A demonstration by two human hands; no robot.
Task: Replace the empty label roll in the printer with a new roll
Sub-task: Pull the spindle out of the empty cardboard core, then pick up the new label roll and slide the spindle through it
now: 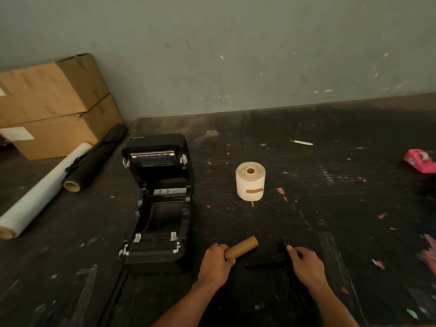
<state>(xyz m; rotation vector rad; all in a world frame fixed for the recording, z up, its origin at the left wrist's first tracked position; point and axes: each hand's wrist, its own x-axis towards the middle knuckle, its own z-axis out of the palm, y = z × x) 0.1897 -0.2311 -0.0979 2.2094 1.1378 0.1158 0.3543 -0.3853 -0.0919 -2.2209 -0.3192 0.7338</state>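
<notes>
A black label printer [160, 199] stands on the dark table with its lid swung up and back; its roll bay shows no roll. My left hand [215, 261] grips one end of a bare brown cardboard core [244, 246], just right of the printer's front. My right hand [306, 265] holds the end of a black spindle piece [266, 258] that lies on the table between my hands. A full white label roll [250, 181], sealed with a strip of brown tape, stands on end farther back, right of the printer.
Two stacked cardboard boxes [52, 105] sit at the back left against the wall. A white film roll [40, 192] and a black roll [94, 159] lie left of the printer. A pink tape dispenser [421, 160] is at the right edge, a small white blade [303, 142] behind.
</notes>
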